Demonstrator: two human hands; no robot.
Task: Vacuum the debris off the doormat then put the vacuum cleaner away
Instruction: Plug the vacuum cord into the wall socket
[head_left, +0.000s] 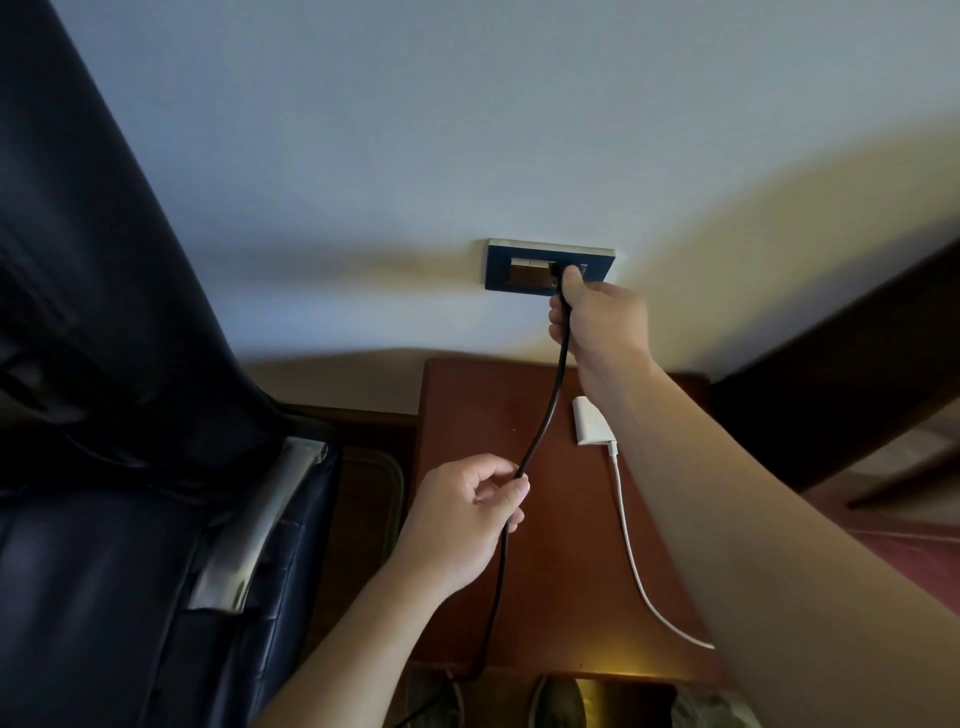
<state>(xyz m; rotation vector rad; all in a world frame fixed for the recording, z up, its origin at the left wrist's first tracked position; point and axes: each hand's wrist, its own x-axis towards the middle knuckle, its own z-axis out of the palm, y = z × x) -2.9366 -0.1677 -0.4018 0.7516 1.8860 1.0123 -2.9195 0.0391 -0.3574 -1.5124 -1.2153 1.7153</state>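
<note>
A black power cord (540, 431) runs from a dark blue wall socket plate (504, 260) down past the table's front edge. My right hand (597, 322) is closed around the plug at the socket, thumb against the plate. My left hand (467, 514) pinches the same cord lower down, over the table. Neither the vacuum cleaner nor the doormat is in view.
A reddish wooden side table (467, 415) stands against the white wall under the socket, with a white charger (589, 423) and its white cable (631, 551) on it. A dark leather chair (119, 415) fills the left. Dark wooden furniture (841, 374) sits at the right.
</note>
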